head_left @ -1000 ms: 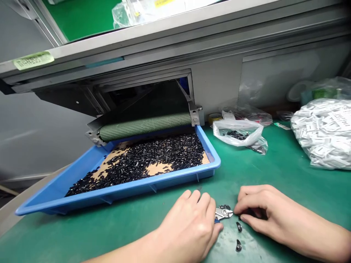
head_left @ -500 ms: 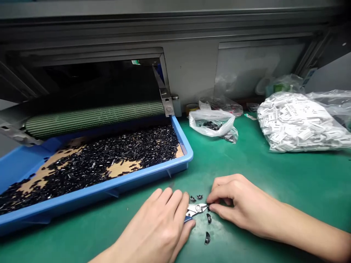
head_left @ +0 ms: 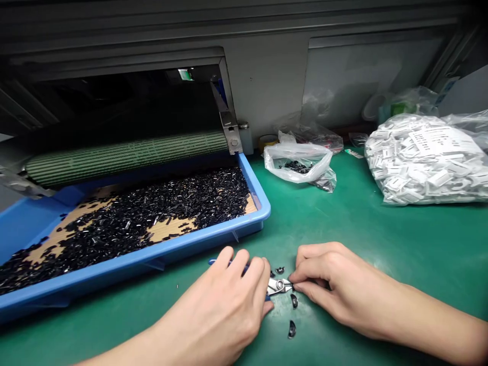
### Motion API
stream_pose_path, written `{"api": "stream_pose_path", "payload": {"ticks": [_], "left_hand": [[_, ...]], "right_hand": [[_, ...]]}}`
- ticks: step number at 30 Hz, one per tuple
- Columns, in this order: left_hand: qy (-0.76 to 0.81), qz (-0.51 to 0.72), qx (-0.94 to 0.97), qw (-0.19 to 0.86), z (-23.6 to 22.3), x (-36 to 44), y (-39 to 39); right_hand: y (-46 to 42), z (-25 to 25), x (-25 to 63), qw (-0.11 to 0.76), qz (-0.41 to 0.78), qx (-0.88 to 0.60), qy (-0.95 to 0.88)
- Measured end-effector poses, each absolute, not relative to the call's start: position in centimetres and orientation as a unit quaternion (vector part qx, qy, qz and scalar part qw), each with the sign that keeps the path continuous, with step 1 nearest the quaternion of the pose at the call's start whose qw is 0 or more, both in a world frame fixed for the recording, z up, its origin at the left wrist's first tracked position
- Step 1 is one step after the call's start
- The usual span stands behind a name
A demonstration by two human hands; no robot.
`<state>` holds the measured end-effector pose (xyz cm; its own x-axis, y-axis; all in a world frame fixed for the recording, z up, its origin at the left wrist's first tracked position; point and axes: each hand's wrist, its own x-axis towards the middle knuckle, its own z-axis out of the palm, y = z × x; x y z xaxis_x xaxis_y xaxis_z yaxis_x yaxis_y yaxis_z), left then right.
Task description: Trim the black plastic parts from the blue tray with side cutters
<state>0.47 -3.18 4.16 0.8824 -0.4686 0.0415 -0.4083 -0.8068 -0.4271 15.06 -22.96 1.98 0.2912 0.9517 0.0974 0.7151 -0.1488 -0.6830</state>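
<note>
While our left hand [head_left: 213,305] curls over blue-handled side cutters [head_left: 279,286], their steel head points right and slightly near, the handles running left toward the blue tray [head_left: 263,212]. Our right fingertips [head_left: 299,287] pinch a small black piece at the cutters' nose, with black offcuts [head_left: 292,329] just nearer on the green mat [head_left: 381,239].

The left hand [head_left: 211,310] hides most of the blue-handled steel cutters [head_left: 279,286]; what the right fingers [head_left: 305,287] touch cannot be told.
</note>
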Motion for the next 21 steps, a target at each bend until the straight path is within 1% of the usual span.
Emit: {"api": "stream_pose_path", "payload": {"ticks": [8, 14, 18, 21], "left_hand": [[0.261, -0.104, -0.941, 0.187, 4.0, 0.2, -2.6], [0.179, -0.11, -0.971, 0.112, 4.3, -2.6, -1.6], [0.148, -0.111, -0.978, 0.093, 3.8, -3.5, -1.2], [0.13, -0.095, -0.984, 0.076, 3.1, -3.5, -1.5]], "right_hand": [[-23.2, 2.5, 15.2, 0.317, 0.2, -0.725, -0.578], [-22.8, 3.1, 15.0, 0.306, 0.185, -0.757, -0.547], [-21.8, 2.0, 14.9, 0.324, 0.141, -0.764, -0.54], [-21.6, 1.9, 15.0, 0.311, 0.139, -0.757, -0.558]]}}
